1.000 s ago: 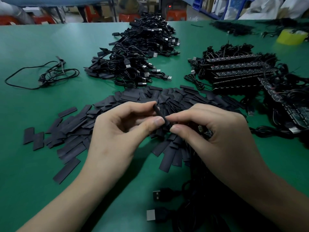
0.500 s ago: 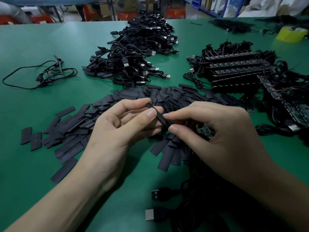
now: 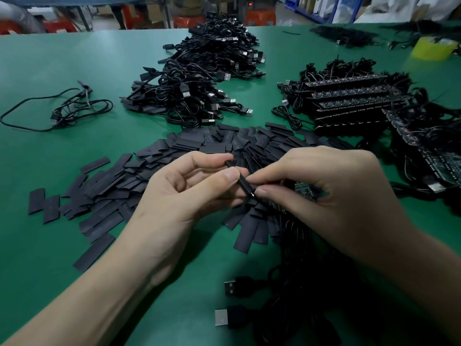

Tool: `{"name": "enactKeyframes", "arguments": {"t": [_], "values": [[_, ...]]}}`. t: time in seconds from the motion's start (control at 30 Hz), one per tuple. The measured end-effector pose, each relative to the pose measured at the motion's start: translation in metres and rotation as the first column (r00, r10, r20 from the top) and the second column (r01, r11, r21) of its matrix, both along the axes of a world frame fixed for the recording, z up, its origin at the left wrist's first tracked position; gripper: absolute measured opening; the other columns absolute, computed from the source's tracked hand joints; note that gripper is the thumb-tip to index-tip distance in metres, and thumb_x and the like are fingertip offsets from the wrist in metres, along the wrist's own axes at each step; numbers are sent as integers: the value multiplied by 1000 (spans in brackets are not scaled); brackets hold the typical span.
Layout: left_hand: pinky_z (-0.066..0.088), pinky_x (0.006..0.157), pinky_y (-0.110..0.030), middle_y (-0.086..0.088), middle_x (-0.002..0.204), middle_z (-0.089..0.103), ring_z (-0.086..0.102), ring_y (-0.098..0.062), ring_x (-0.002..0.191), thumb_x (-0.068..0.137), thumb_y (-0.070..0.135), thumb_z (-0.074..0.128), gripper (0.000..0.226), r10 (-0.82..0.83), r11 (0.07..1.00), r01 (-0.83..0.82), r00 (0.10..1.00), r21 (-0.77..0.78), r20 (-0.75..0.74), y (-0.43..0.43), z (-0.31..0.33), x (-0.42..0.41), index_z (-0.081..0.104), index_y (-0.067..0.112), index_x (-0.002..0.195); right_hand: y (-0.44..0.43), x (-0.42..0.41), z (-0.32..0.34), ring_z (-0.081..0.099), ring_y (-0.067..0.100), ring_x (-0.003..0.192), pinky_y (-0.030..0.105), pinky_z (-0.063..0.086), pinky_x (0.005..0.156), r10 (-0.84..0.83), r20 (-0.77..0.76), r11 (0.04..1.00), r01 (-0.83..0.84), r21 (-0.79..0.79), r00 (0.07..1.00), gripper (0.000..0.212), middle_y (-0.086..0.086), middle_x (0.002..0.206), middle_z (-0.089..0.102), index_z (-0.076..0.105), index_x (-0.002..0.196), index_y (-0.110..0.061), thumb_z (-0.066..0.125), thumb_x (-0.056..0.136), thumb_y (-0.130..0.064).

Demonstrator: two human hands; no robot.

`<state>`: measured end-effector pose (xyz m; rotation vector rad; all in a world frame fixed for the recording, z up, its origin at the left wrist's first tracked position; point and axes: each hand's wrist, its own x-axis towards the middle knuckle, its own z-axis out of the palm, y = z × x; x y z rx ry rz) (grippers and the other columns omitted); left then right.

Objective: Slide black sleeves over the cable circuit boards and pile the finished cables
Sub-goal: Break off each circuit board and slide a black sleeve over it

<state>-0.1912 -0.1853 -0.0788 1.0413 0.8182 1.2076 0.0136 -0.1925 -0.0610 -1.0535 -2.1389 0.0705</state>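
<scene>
Pinching a black sleeve [image 3: 241, 183] at frame centre: left hand [image 3: 179, 198], thumb and forefinger; right hand [image 3: 344, 196] grips the circuit board [image 3: 302, 191] beside it. Sleeve likely light, limp, flattens easily; hold by the edges.

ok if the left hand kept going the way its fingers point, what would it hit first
Most likely the right hand: the left hand pinches the black sleeve with fingers aimed rightward, and the right hand's fingertips sit at the sleeve's other end, though depth is unclear.

Left hand [image 3: 189, 196] and right hand [image 3: 334, 196] are bare, with short plain nails [image 3: 232, 174].
</scene>
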Motion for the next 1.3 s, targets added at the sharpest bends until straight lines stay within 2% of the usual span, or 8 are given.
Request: {"name": "enactKeyframes", "arguments": {"t": [0.17, 0.33, 0.57, 0.67, 0.8, 0.9, 1.0, 1.3], "values": [[60, 69, -26, -16, 94, 77, 73, -18, 70, 69, 16, 78, 17, -4, 999, 6, 1000, -52, 26, -1, 0, 0, 78, 19, 86, -1, 1, -2, 67, 18, 74, 39, 50, 69, -23, 93, 996, 15, 89, 995, 12, -10, 90, 75, 80, 101, -23, 70, 95, -28], [59, 68, -24, -15, 93, 77, 72, -17, 69, 72, 13, 76, 24, -24, 998, 24, 1000, -55, -10, 0, 1, -1, 71, 11, 94, -2, -2, -4, 65, 18, 70, 40, 48, 68, -14, 94, 990, 1, 144, 995, 10, -7, 85, 74, 80, 94, -19, 70, 91, -21], [59, 69, -26, -14, 86, 75, 72, -19, 69, 64, 18, 84, 24, -33, 998, 32, 999, -57, -8, -3, 0, 3, 76, 17, 86, -4, -6, -3, 66, 10, 72, 37, 50, 67, -14, -57, 1000, 15, 16, 998, 8, -10, 79, 71, 78, 87, -22, 72, 88, -17], [59, 67, -24, -14, 89, 77, 73, -17, 69, 63, 15, 87, 22, 24, 998, -22, 999, -66, 25, -1, 1, 2, 77, 19, 82, -3, -5, -3, 67, 12, 69, 30, 52, 66, -12, -139, 999, 7, -34, 990, 8, -10, 79, 71, 78, 90, -21, 72, 88, -16], [59, 67, -23, -11, 81, 75, 73, -15, 69, 63, 24, 79, 23, 108, 991, -103, 993, -84, 57, 1, 0, 1, 75, 15, 84, -3, -6, -5, 69, 7, 71, 27, 54, 67, 10, -107, 990, -25, -140, 994, 17, -16, 81, 71, 75, 103, -25, 68, 90, -33], [59, 69, -22, -11, 80, 76, 74, -15, 70, 66, 23, 78, 27, 136, 990, -134, 990, -51, 33, 0, -2, 3, 73, 12, 90, -2, -6, -8, 69, 7, 62, 24, 55, 61, 11, -198, 975, -54, -215, 980, 12, -14, 76, 71, 76, 102, -21, 73, 92, -27], [58, 71, -21, -10, 81, 77, 74, -15, 72, 74, 19, 75, 18, 170, 985, -170, 985, 21, -3, -2, -3, 4, 75, 13, 91, -2, -5, -9, 65, 9, 51, 18, 51, 53, 10, -313, 941, -115, -317, 950, 9, -8, 71, 72, 77, 98, -19, 73, 92, -14], [54, 72, -14, 1, 87, 79, 76, -11, 80, 80, 18, 73, 15, 293, 932, -212, 919, 295, -264, -5, -4, 7, 75, 16, 96, -2, -8, -14, 55, 7, 43, 19, 46, 48, -43, -424, 896, -153, -418, 905, 12, -4, 70, 74, 75, 89, -27, 74, 92, -15]]}}
